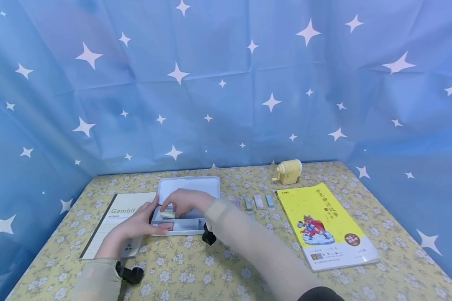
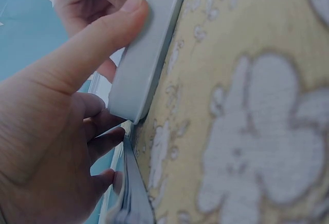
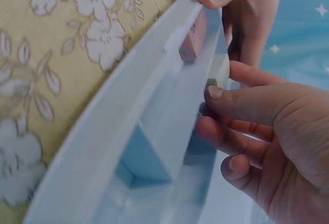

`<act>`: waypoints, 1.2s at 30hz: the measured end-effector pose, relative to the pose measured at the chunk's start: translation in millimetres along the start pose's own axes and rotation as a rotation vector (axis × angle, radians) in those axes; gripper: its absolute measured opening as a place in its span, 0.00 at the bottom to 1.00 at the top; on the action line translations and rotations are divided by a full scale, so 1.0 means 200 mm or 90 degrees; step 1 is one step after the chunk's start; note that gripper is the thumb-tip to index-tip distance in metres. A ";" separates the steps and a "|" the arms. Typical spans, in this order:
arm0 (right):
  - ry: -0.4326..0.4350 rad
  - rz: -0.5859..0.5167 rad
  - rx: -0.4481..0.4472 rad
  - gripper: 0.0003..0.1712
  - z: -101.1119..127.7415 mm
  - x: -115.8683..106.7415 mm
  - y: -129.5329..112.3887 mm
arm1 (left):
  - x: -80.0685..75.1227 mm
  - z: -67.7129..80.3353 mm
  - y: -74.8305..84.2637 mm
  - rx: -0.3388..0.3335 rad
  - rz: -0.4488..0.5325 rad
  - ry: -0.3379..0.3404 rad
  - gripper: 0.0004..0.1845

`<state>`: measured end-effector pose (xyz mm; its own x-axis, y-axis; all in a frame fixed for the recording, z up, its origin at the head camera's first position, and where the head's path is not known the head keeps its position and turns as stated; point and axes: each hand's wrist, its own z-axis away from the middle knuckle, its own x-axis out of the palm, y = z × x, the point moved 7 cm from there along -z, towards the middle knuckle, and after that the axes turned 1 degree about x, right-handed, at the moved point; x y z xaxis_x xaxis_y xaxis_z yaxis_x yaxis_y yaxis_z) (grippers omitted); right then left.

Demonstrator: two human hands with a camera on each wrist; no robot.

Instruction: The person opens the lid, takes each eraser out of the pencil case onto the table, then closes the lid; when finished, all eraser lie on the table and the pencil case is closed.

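An open white pencil case (image 1: 188, 232) lies on the table, its lid (image 1: 201, 186) tipped back. My left hand (image 1: 135, 223) grips the case's left end, thumb along the front wall in the left wrist view. Reaching into the rear compartment, my right hand (image 1: 184, 200) pinches a pale yellow-green block, apparently an eraser (image 1: 168, 214), between thumb and index finger. The right wrist view shows this eraser (image 3: 221, 70) partly covered by the fingers. A pink eraser (image 1: 166, 226) sits in the front compartment's left part; a divider (image 3: 149, 154) stands to its right.
Several small pastel blocks, including a lilac one (image 1: 258, 201) and a blue one (image 1: 269, 200), stand right of the case. Farther right are a yellow book (image 1: 324, 225) and a yellow pencil sharpener (image 1: 289, 171). A notebook (image 1: 113, 225) lies at left, partly under my left arm.
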<state>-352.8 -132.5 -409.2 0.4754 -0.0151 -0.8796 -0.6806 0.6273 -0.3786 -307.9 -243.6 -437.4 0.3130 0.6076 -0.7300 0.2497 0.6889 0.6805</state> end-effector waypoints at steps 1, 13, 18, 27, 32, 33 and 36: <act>0.003 0.003 -0.001 0.31 0.01 -0.01 0.00 | 0.00 0.00 0.00 -0.001 -0.004 0.000 0.65; 0.014 -0.044 -0.002 0.28 0.12 -0.07 0.07 | -0.01 0.01 -0.01 -0.011 -0.017 0.005 0.66; 0.019 -0.066 0.010 0.28 0.16 -0.08 0.11 | 0.00 0.01 0.00 -0.015 -0.012 0.001 0.66; 0.037 -0.087 0.009 0.27 0.25 -0.12 0.17 | -0.01 -0.01 0.00 -0.003 -0.018 0.007 0.66; 0.053 -0.087 0.008 0.27 0.32 -0.14 0.20 | -0.01 -0.01 0.00 -0.006 -0.023 0.008 0.66; 0.057 -0.091 0.006 0.27 0.34 -0.14 0.20 | -0.01 -0.01 0.00 -0.007 -0.024 0.009 0.66; 0.069 -0.101 -0.001 0.27 0.38 -0.15 0.22 | -0.01 0.00 0.00 -0.009 -0.021 0.008 0.66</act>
<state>-354.0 -44.6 -378.3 0.5146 -0.1970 -0.8345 -0.6029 0.6089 -0.5155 -309.2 -244.7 -437.0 0.2936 0.5893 -0.7527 0.2470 0.7139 0.6553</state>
